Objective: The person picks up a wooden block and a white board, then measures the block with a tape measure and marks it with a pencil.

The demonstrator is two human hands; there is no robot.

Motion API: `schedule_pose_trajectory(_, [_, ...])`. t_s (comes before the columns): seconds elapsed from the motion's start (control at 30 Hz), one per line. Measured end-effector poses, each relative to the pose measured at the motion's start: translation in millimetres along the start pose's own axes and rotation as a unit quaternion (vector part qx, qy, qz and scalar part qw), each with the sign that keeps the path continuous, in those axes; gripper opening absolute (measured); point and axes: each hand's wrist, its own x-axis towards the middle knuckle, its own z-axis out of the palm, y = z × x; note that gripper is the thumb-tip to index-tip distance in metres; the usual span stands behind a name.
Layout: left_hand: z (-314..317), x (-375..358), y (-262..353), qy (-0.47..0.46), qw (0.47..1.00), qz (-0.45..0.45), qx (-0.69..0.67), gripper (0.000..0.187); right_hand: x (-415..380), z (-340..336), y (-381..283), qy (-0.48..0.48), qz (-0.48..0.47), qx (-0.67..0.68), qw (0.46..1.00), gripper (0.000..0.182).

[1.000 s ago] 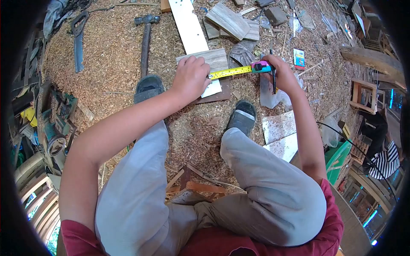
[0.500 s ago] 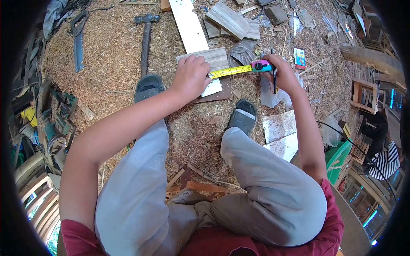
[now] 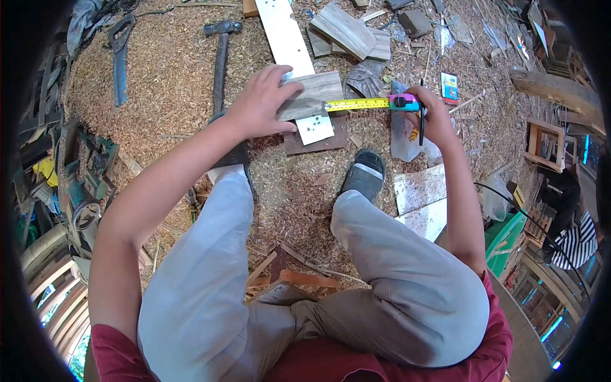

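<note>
My left hand (image 3: 261,105) grips the left end of a grey wood-grain piece (image 3: 315,92), thumb at its lower edge and fingers spread over the upper part. This piece lies across a long white board (image 3: 284,38), whose near end shows several dark dots. Under that end is a flat brown piece (image 3: 337,135). My right hand (image 3: 435,118) holds a pink and teal tape measure (image 3: 405,102) along with a thin dark pen or pencil (image 3: 421,127). The yellow tape blade (image 3: 359,104) is drawn out leftward, its hooked tip at the grey piece's right edge.
A hammer (image 3: 221,63) and a handsaw (image 3: 119,60) lie on the shavings to the left. More grey wood-grain pieces (image 3: 344,30) are stacked ahead, with a small red-and-blue box (image 3: 449,88) at right. My sandalled foot (image 3: 364,175) is close by.
My left hand has left the tape's tip and moved left onto the grey piece's end. The grey piece has shifted and turned slightly. The tape measure has moved a little right.
</note>
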Motion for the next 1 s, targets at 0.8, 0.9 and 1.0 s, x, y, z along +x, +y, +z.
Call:
schedule_pose_trajectory(0.8, [-3,-8,-4,0.035,0.994,-0.007,0.103,0.11,-17,17,-35,0.101,0.002,0.009,0.995,0.049])
schedule_pose_trajectory(0.9, [-3,-3,-9,-0.073,0.996,-0.04,0.044,0.11,-19,22,-40,0.088,0.002,0.01,0.996,0.049])
schedule_pose_trajectory(1.0, [-5,-3,16,-0.124,0.98,-0.151,0.032,0.107,-19,24,-43,0.088,-0.004,0.004,0.996,0.048])
